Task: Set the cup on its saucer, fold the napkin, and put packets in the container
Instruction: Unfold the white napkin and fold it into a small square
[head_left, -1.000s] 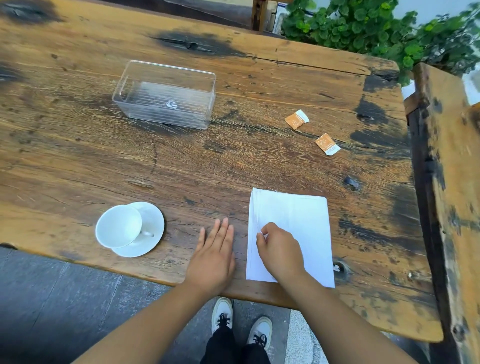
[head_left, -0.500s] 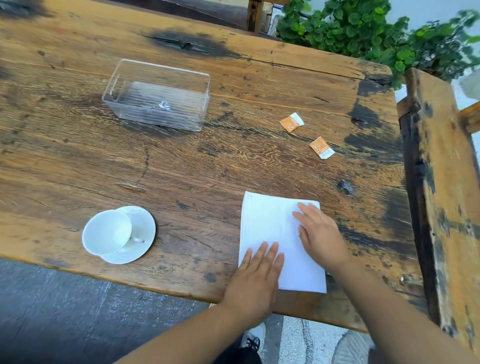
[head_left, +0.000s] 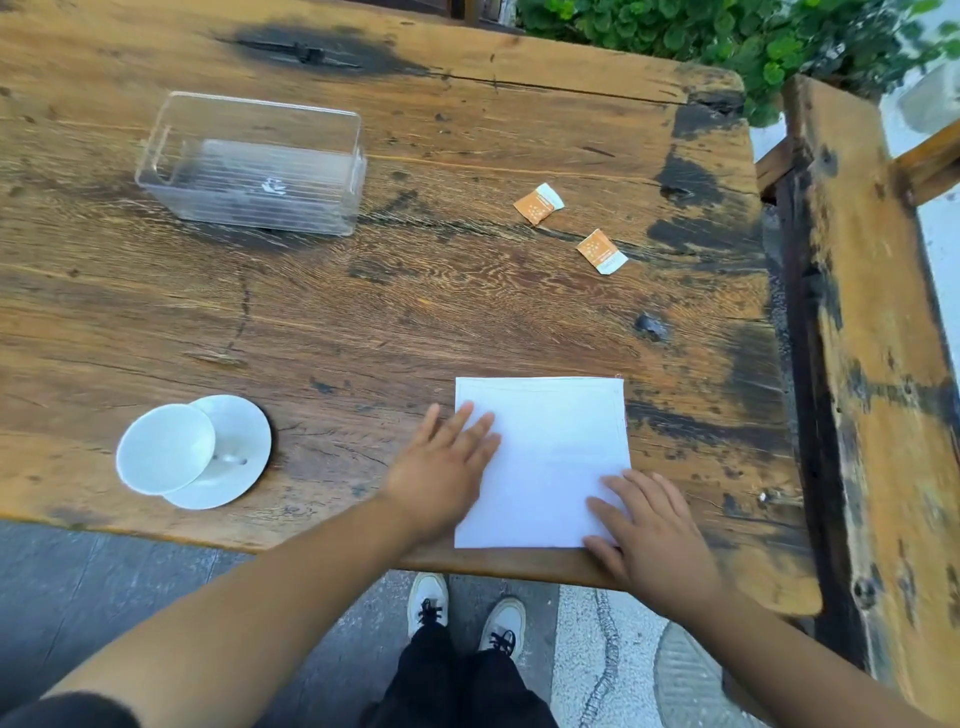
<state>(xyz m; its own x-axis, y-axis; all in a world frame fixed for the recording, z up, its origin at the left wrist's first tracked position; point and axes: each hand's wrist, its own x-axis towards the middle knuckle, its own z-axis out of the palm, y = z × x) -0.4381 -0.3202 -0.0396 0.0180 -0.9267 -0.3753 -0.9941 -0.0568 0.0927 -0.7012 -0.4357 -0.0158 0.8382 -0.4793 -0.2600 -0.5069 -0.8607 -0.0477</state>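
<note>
A white napkin (head_left: 550, 447) lies flat and folded near the table's front edge. My left hand (head_left: 441, 467) rests flat on its left edge, fingers spread. Over the napkin's near right corner my right hand (head_left: 649, 530) presses flat, fingers apart. At the front left a white cup (head_left: 165, 449) sits tilted on the left side of its white saucer (head_left: 239, 457). Two orange-and-white packets (head_left: 538, 203) (head_left: 601, 251) lie on the wood at the right. The clear plastic container (head_left: 254, 163) stands at the back left with nothing inside.
The worn wooden table (head_left: 363, 312) has dark stains and a knot hole. A wooden bench (head_left: 878, 364) runs along its right side. Green plants (head_left: 727, 36) grow behind. My shoes (head_left: 462, 608) show below the table edge.
My left hand slid from the bare wood onto the napkin's left edge. My right hand opened from a pinch and moved across to the near right corner. The napkin now looks shorter, nearly square.
</note>
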